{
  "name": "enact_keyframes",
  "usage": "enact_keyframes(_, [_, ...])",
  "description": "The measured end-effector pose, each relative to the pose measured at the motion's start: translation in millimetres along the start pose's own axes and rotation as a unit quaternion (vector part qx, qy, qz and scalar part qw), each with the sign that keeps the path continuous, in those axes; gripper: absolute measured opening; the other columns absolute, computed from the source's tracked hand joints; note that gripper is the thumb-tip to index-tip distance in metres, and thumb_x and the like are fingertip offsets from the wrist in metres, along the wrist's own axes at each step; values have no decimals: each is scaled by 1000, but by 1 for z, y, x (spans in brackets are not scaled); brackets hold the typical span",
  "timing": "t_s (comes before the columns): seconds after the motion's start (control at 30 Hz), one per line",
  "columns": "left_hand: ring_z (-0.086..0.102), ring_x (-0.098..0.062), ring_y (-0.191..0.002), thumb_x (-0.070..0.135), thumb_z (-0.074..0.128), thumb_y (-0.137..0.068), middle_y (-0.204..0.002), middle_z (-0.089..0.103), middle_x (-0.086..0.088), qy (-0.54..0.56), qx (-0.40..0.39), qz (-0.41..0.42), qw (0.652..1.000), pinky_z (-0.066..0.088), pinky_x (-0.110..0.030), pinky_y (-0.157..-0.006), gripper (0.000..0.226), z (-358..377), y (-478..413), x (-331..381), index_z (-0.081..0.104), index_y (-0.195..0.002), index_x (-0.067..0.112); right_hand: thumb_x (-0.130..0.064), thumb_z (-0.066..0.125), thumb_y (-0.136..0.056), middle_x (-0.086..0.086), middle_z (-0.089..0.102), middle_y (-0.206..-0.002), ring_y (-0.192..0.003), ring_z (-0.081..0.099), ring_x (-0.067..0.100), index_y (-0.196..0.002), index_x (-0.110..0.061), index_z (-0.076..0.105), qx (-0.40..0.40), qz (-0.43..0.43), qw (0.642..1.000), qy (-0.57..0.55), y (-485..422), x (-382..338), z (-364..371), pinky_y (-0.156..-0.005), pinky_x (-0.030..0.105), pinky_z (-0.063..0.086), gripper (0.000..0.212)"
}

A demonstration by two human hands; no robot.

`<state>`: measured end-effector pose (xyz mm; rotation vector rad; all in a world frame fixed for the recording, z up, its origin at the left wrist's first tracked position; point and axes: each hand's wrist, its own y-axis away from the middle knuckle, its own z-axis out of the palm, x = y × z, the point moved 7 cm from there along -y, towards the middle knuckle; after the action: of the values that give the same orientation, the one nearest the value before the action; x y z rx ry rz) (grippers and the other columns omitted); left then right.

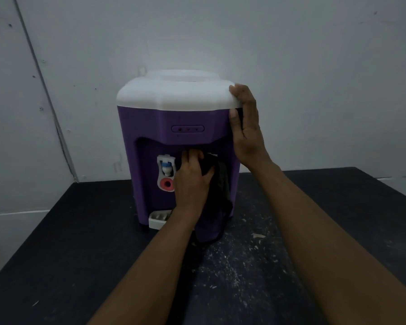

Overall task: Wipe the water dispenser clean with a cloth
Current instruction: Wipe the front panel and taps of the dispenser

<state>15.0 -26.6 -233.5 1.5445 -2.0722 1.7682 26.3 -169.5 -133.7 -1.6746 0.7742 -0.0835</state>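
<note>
- The water dispenser point(150, 127), purple with a white top, is standing upright at the far middle of the dark desk point(56, 242), close to the pale wall point(197, 31).
- Its shell is looking like hard, smooth plastic; with no bottle on top it is probably light and likely to slide or tip under a firm push, so bracing it at an upper corner seems wise.
- In the recess, the blue-and-white tap point(166, 167) and the red button point(167, 184) below it are sitting just left of the wiping area; both are small, sticking-out parts that the cloth could catch on.
- The white drip tray point(156, 219) is jutting out at the base and may come loose if knocked.
- The left hand point(192, 181) is closing around a dark cloth point(222, 184), pressing it into the recess right of the tap; the cloth is soft and limp, its loose end hanging down to the desk.
- The right hand point(245, 127) is lying open and flat against the dispenser's upper right corner, fingers over the white rim, steadying it.
- Pale specks and crumbs point(234, 266) are littering the desk in front and could get picked up by the trailing cloth.
</note>
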Motion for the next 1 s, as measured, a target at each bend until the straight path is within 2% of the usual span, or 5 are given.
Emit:
enact_keyframes(0.5, [61,-29,-73,10,85,-69,-113,53,-19,-115,-88,74,987,56,-39,-57,57,7,3,1,52,-114,3,-17,37,-111,6,32,-161,-153,28,24,-153,-14,37,0,8,1000,-4,0,1,1,-123,53,28,42])
enact_keyframes(0.63, [62,-29,-65,-1,89,-61,-112,56,-20,-128,-118,97,980,50,-31,-48,65,8,0,-1,52,-114,2,-15,39,-111,8,33,-161,-152,29,24,-153,-11,38,-6,0,1000,2,-1,1,-1,-123,52,28,42])
enact_keyframes(0.77, [63,-28,-65,-4,76,-81,-108,61,-18,-150,-124,135,972,47,-29,-47,40,-4,-8,-6,56,-115,2,-15,38,-111,8,33,-161,-152,29,23,-152,-10,39,-5,4,1000,3,0,2,0,-123,52,27,42])
enact_keyframes(0.87, [65,-29,-83,6,63,-96,-115,60,-14,-102,-117,97,983,47,-33,-59,24,-6,3,-12,56,-119,4,-16,38,-111,6,32,-161,-152,28,22,-153,-12,38,-3,5,1000,-1,0,1,1,-124,51,27,42])
enact_keyframes(1.0, [61,-17,-72,12,61,-98,-91,65,-2,16,-46,-12,999,52,-35,-59,5,-5,35,-30,61,-100,8,-15,39,-111,8,33,-160,-152,28,25,-152,-11,37,-2,2,1000,1,0,1,1,-123,53,28,42])
